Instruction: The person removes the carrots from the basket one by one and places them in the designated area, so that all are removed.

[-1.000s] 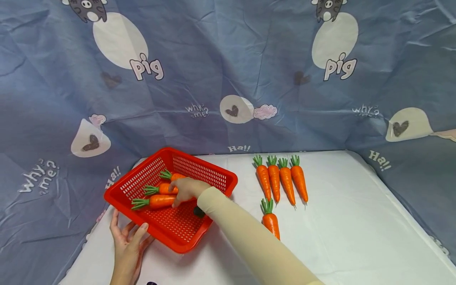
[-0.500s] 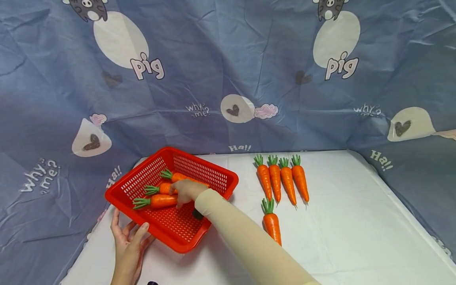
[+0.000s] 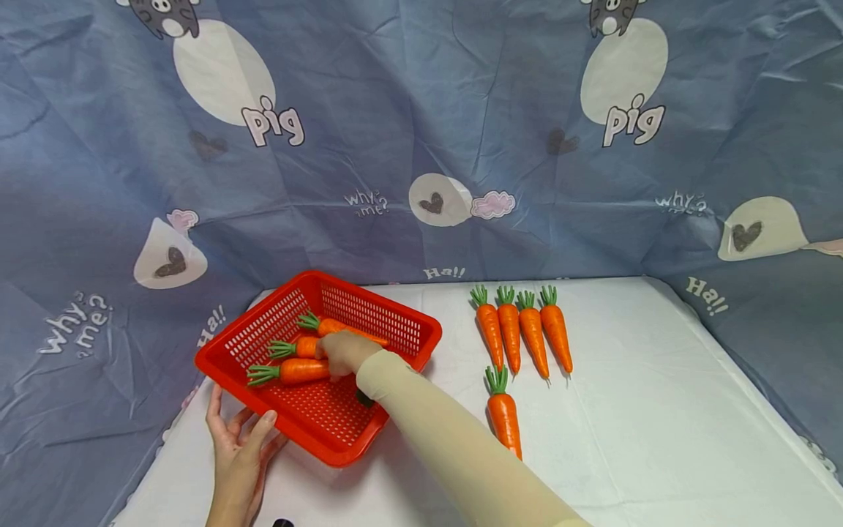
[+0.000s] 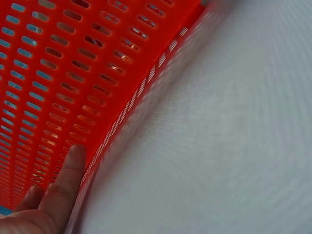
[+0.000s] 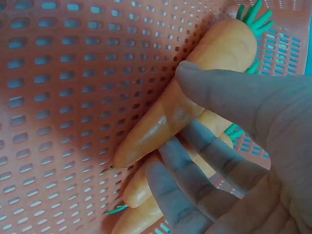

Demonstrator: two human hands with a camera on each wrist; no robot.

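A red plastic basket [image 3: 316, 439] with slotted walls stands at the left of the table, three orange carrots with green tops lying inside. My left hand [image 3: 237, 454] holds its near-left side, thumb by the rim; in the left wrist view the fingers [image 4: 68, 180] touch the slotted plastic. Inside the basket, my right hand [image 3: 345, 353] grips the nearest carrot [image 3: 303, 371]. In the right wrist view the thumb lies on one side of that carrot [image 5: 165, 112] and the fingers on the other. The middle carrot [image 3: 304, 347] is partly covered by the hand; the far carrot [image 3: 336, 327] lies behind.
Right of the basket, several carrots [image 3: 532, 333] lie side by side on the white tabletop [image 3: 645, 410]. One more carrot [image 3: 504, 421] lies nearer, partly behind the right sleeve [image 3: 454, 439]. A patterned blue cloth [image 3: 395, 132] hangs behind. A small dark object [image 3: 283, 522] shows at the bottom edge.
My right hand has shifted slightly within the basket and its fingers have closed in around the nearest carrot. The left hand and the basket keep nearly the same place.
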